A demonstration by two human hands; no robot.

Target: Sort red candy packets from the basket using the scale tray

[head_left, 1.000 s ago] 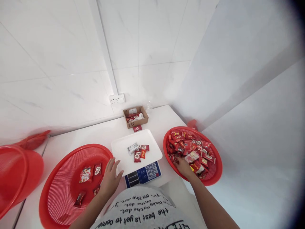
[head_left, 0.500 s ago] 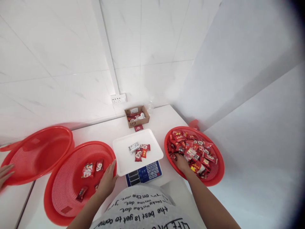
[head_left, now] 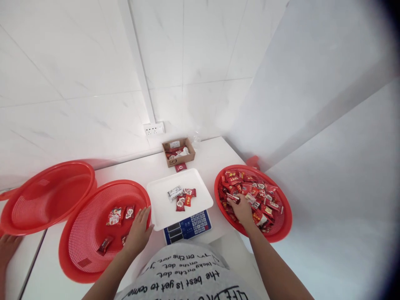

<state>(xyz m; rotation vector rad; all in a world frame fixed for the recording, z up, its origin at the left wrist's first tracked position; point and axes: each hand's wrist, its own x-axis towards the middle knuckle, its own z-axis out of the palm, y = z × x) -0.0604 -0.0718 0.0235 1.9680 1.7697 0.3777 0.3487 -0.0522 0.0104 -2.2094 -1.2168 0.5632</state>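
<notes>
My left hand [head_left: 139, 233] is closed over the right rim of a red plastic basket [head_left: 73, 260], its fingers toward the inside and its thumb beside the white tray. Several wrapped candies [head_left: 115, 216] lie on that basket's floor. My right hand [head_left: 243, 211] pinches a small red-and-white wrapped candy [head_left: 233, 198] above the fuller red basket [head_left: 289, 221], which holds a heap of mostly red-wrapped candies [head_left: 261, 193]. Between my hands, the white tray [head_left: 161, 218] of a blue digital scale [head_left: 187, 228] carries one silver-white candy [head_left: 175, 193] and a few red ones [head_left: 180, 203].
An open cardboard box [head_left: 178, 160] of red packets stands behind the tray, a red packet [head_left: 181, 167] before it. Another red basket [head_left: 89, 173] is at the far left, with another person's hand [head_left: 10, 246] below its rim. A wall socket [head_left: 153, 128] is behind.
My right hand has risen slightly from among the candies, a candy now showing at its fingertips. The basket at my left hand has shifted slightly away from me. The other person's hand has moved lower.
</notes>
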